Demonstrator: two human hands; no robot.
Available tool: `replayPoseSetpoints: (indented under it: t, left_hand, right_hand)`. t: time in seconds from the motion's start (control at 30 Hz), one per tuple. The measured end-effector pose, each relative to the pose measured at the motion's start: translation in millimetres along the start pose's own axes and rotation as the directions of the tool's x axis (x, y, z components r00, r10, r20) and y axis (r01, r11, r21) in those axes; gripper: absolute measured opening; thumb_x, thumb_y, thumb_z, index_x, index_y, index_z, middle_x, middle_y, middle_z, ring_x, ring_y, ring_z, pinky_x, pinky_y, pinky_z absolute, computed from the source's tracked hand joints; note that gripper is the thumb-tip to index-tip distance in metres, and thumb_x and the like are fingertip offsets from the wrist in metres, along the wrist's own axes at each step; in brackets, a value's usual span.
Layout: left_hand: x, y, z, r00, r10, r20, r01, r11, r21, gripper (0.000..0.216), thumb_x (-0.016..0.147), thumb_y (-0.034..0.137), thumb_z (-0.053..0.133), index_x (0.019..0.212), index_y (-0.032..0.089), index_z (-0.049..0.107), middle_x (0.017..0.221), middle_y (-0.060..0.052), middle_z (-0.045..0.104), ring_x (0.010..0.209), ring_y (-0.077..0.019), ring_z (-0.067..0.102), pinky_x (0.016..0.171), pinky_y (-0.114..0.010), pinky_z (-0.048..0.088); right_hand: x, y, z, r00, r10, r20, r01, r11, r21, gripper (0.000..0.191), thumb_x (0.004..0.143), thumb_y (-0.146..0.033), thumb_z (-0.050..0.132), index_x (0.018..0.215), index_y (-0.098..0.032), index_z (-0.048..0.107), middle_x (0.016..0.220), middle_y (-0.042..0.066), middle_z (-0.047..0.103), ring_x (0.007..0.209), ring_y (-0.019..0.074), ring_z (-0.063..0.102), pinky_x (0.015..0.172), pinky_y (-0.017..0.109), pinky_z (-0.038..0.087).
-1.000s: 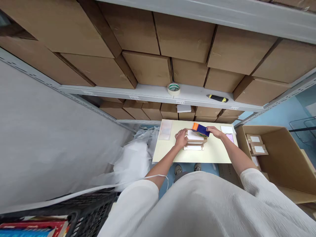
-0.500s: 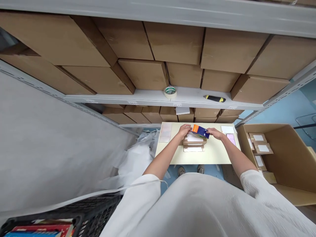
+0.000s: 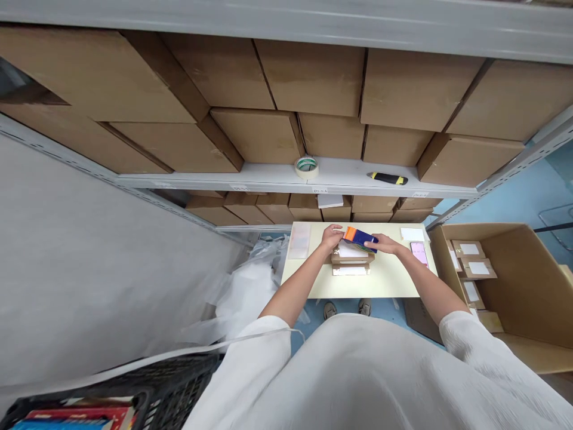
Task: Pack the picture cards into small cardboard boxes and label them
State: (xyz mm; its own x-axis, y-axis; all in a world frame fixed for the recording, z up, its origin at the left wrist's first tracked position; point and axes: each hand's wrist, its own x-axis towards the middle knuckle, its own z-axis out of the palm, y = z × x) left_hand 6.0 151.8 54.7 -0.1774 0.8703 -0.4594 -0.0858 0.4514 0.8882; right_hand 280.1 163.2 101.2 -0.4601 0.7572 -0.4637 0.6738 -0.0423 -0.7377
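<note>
Between my hands is a small dark-blue box with an orange end (image 3: 359, 237), tilted above a stack of small brown cartons with white labels (image 3: 351, 259). My right hand (image 3: 383, 243) grips its right end, thumb on the top face. At the orange end, my left hand (image 3: 332, 236) has its fingers curled at the edge; what they pinch is too small to make out. Both hands are over a pale yellow table (image 3: 389, 280).
A phone (image 3: 419, 253) and white labels (image 3: 412, 234) lie on the table's right. Right of it stands a large open carton (image 3: 532, 286) holding small boxes. Above, a shelf (image 3: 333, 170) carries a tape roll (image 3: 307, 167) and a utility knife (image 3: 388, 178). A black crate (image 3: 179, 382) is lower left.
The blue box has shifted slightly left, along with my left hand. My right hand has slid farther over the box's right end, its thumb now lying across the top.
</note>
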Motion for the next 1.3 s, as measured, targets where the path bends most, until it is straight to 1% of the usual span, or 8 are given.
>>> replayPoseSetpoints:
  t: [0.1,0.2,0.3,0.6,0.8,0.9,1.1,1.3]
  left_hand:
    - [-1,-4,-4,0.999,-0.021,-0.047,0.020,1.000,-0.018,0.044,0.066,0.011,0.091,0.102,0.021,0.067,0.082,-0.004,0.077,0.072,-0.0193,0.074,0.073,-0.032,0.057]
    - [-4,-7,-8,0.995,-0.028,-0.093,0.023,0.999,-0.046,0.049,0.065,0.010,0.090,0.105,0.023,0.063,0.081,-0.002,0.076,0.077,-0.0205,0.076,0.075,-0.031,0.058]
    - [-11,-10,-11,0.991,-0.004,-0.135,-0.005,0.998,-0.067,0.054,0.066,0.009,0.088,0.109,0.024,0.058,0.078,0.000,0.075,0.079,-0.0207,0.077,0.077,-0.032,0.058]
    - [-31,-20,-23,0.971,0.028,-0.236,-0.052,0.994,-0.095,0.061,0.073,0.004,0.081,0.116,0.028,0.045,0.077,0.006,0.073,0.085,-0.0168,0.077,0.087,-0.031,0.058]
    - [-32,-30,-60,0.939,0.043,-0.342,-0.090,0.988,-0.123,0.058,0.073,0.003,0.074,0.114,0.029,0.042,0.076,0.009,0.072,0.088,-0.0148,0.078,0.098,-0.034,0.056]
    - [-36,-37,-72,0.939,0.030,-0.343,-0.075,0.990,-0.120,0.056,0.070,0.004,0.075,0.109,0.028,0.043,0.074,0.008,0.073,0.088,-0.0156,0.078,0.099,-0.035,0.056]
    - [-42,-48,-64,0.946,0.013,-0.324,-0.058,0.990,-0.130,0.054,0.068,0.008,0.074,0.106,0.029,0.041,0.075,0.008,0.073,0.086,-0.0160,0.077,0.099,-0.035,0.055]
    - [-35,-66,-55,0.942,-0.060,-0.331,-0.004,0.982,-0.187,0.048,0.074,0.010,0.076,0.104,0.028,0.043,0.077,0.006,0.072,0.087,-0.0164,0.075,0.094,-0.032,0.055]
  right_hand:
    - [-3,-6,7,0.998,0.008,-0.069,-0.021,0.982,-0.187,0.062,0.070,-0.061,0.089,0.116,-0.026,0.066,0.111,0.008,0.074,0.102,0.0293,0.067,0.085,0.035,0.051]
    - [-4,-12,11,0.993,-0.044,-0.112,0.011,0.958,-0.285,0.055,0.071,-0.045,0.088,0.116,-0.026,0.063,0.108,0.006,0.074,0.097,0.0270,0.067,0.083,0.033,0.051]
    - [-4,-20,11,0.994,-0.066,-0.085,0.033,0.938,-0.346,0.049,0.070,-0.035,0.084,0.113,-0.025,0.063,0.105,0.005,0.074,0.092,0.0261,0.068,0.081,0.033,0.051]
    - [-3,-45,3,0.998,-0.050,0.035,0.060,0.894,-0.444,0.042,0.068,-0.037,0.082,0.104,-0.025,0.063,0.097,0.005,0.074,0.088,0.0271,0.067,0.082,0.034,0.048]
    - [-8,-43,-17,0.998,-0.034,0.058,0.059,0.857,-0.512,0.039,0.068,-0.038,0.083,0.097,-0.027,0.060,0.090,0.003,0.073,0.084,0.0267,0.066,0.082,0.036,0.046]
    - [-13,-43,-27,0.998,-0.020,0.066,0.054,0.823,-0.565,0.037,0.067,-0.033,0.081,0.097,-0.026,0.060,0.087,0.003,0.072,0.084,0.0268,0.065,0.082,0.035,0.045]
    - [-14,-46,-33,0.998,0.005,0.064,0.037,0.772,-0.635,0.040,0.067,-0.036,0.082,0.101,-0.026,0.062,0.091,0.007,0.068,0.092,0.0303,0.063,0.082,0.035,0.044]
    - [-10,-45,-27,0.999,0.001,0.047,0.031,0.746,-0.666,0.038,0.066,-0.032,0.082,0.098,-0.027,0.061,0.086,0.006,0.066,0.101,0.0339,0.061,0.093,0.039,0.043]
